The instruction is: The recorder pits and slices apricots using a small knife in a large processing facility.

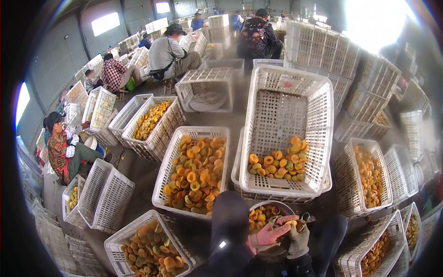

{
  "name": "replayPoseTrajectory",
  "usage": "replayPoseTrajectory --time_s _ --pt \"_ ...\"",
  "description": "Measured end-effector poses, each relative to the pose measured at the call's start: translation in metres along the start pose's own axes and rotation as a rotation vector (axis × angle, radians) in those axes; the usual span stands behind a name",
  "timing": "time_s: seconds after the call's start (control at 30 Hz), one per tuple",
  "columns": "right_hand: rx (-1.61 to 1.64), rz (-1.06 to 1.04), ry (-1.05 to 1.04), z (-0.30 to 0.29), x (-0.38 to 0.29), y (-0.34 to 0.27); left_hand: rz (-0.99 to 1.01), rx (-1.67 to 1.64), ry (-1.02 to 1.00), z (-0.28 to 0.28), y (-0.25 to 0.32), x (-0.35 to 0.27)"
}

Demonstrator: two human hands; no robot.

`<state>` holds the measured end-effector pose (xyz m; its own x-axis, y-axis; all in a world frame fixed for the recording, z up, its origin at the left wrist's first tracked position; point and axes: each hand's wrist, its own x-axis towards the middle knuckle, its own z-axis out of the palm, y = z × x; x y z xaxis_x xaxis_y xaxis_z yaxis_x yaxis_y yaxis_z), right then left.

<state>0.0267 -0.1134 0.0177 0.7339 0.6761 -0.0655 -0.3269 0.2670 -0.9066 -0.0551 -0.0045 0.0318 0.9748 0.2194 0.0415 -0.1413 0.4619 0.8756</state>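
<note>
Both my hands are gloved and close together over a round metal bowl [290, 206] of halved apricots [259, 216], between my knees. My left hand [269, 236], in a pink and grey glove, has its fingers against an orange apricot piece [292, 223]. My right hand [299, 240], in a grey glove, closes around the same piece; a metal ring of some tool [306, 216] shows beside its fingers. In front of me a white plastic crate [330, 121] tilts towards me on another crate, with apricots [280, 162] gathered at its near end.
A white crate full of halved apricots [195, 173] stands ahead to the left, another [152, 247] at the near left. Filled crates [370, 180] also stand at the right. Stacked crates [322, 48] rise behind. Several people sit among crates, one at the far left [71, 149].
</note>
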Motion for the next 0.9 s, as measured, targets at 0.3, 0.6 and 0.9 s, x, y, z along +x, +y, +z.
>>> replayPoseTrajectory --time_s 0.3,0.6,0.9 --pt "-0.118 -0.083 0.021 -0.002 0.0 -0.003 -0.015 -0.027 0.069 0.01 -0.018 0.007" --pt "-0.168 -0.024 0.035 -0.025 0.003 -0.001 -0.084 -0.173 -0.025 -0.004 -0.026 -0.002" --pt "-0.521 -0.084 -0.107 -0.034 -0.011 -0.006 -0.249 -0.242 -0.183 -0.004 -0.01 -0.013"
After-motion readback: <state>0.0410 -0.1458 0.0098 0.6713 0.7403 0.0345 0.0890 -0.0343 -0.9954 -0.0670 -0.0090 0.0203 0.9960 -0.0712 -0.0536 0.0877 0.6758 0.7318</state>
